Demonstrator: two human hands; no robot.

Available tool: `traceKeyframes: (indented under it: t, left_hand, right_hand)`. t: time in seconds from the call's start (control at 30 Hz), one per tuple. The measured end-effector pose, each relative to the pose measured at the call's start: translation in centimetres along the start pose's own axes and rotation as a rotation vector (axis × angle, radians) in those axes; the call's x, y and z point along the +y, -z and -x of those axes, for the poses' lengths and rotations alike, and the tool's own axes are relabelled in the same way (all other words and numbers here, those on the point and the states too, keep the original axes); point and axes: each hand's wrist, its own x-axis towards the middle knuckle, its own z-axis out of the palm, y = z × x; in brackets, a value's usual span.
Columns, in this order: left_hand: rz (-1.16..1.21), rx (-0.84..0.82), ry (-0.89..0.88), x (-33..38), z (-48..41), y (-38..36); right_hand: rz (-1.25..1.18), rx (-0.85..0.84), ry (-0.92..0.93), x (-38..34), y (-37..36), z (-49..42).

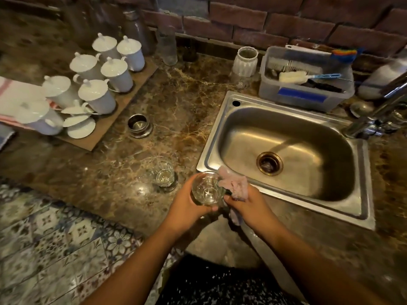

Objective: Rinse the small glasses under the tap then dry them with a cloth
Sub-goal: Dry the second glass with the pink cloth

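A glass (pixel 207 188) is held in the left hand (pixel 187 205) at the bench's front edge; a cloth (pixel 233 186), gripped by the right hand (pixel 246 204), is pressed against it. A second glass (pixel 163 174) stands just beside.

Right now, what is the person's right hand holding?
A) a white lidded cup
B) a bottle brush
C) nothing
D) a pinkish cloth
D: the right hand grips a pinkish cloth against the small glass, which the left hand holds.
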Motion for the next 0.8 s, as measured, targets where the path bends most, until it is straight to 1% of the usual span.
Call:
traceKeyframes:
  t: [0.13,0.27,0.37,0.47,0.57,0.8]
  left_hand:
    - [0.025,-0.003,0.040,-1.8,-1.4,0.8]
    - [0.034,-0.019,0.034,-2.3,-2.2,1.4]
    - [0.072,-0.024,0.028,-2.6,-2.6,1.9]
    - [0.067,-0.036,0.021,-3.4,-3.0,2.4]
    - [0.111,-0.035,0.056,-4.1,-3.4,2.8]
    - [0.051,-0.063,0.011,-4.3,-4.2,2.9]
  right_hand:
    - [-0.008,0.034,0.019,-0.2,-1.5,-1.1]
    - [0.021,0.052,0.001,-0.1,-2.6,-2.1]
    - [-0.035,0.047,-0.015,-0.4,-3.4,-2.6]
    - [-0.026,0.082,-0.004,-0.6,-4.2,-3.0]
    - [0.004,0.079,0.006,-0.7,-5.2,-3.4]
    - [0.017,0.128,-0.033,-0.2,-5.9,-3.6]
